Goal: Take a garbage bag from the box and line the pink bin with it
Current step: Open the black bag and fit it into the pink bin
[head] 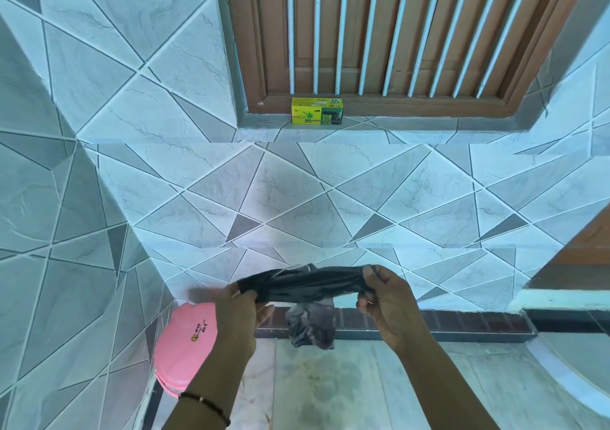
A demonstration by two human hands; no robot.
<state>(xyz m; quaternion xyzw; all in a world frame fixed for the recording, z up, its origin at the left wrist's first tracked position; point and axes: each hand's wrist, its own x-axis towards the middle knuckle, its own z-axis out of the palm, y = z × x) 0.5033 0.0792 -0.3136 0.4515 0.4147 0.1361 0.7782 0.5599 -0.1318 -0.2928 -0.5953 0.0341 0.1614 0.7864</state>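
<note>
A black garbage bag (pixel 307 286) is stretched sideways between my hands in front of the tiled wall. My left hand (pixel 239 317) grips its left end and my right hand (pixel 384 301) grips its right end. A crumpled part of the bag hangs down between them. The pink bin (pixel 183 344) with its lid shut stands on the floor at the lower left, partly hidden behind my left forearm. The yellow-green garbage bag box (pixel 317 111) sits on the window sill above, well beyond my hands.
A brown wooden window with white bars (pixel 396 33) fills the top. Tiled walls meet in a corner on the left beside the bin. Pale marble floor (pixel 330 386) lies below my arms, with a dark brick skirting along the wall.
</note>
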